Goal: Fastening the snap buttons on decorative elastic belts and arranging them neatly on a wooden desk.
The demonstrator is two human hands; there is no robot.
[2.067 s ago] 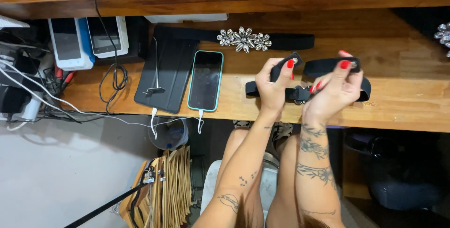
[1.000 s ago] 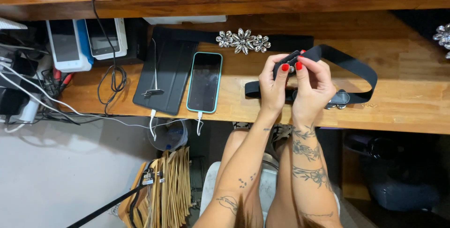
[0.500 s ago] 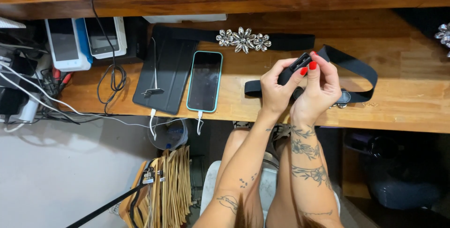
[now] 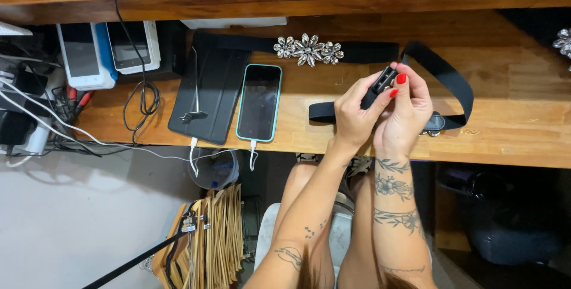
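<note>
A black fabric belt (image 4: 449, 78) loops over the wooden desk (image 4: 523, 128). My left hand (image 4: 352, 116) and my right hand (image 4: 407, 113) meet at the belt's end, both pinching a small dark buckle piece (image 4: 383, 81) held up above the desk. The belt's other end lies flat under my left hand, and a round metal fitting (image 4: 434, 125) rests on the strap to the right of my right hand.
A second black belt with a rhinestone flower ornament (image 4: 308, 49) lies at the back. A phone in a teal case (image 4: 260, 102) and a black tablet cover (image 4: 205, 90) sit left, both with cables. Two white devices (image 4: 107, 51) and tangled cords fill the far left.
My hands came together from a spread grip and lifted the belt end with its buckle piece; the strap now forms an open loop to the right instead of lying bunched.
</note>
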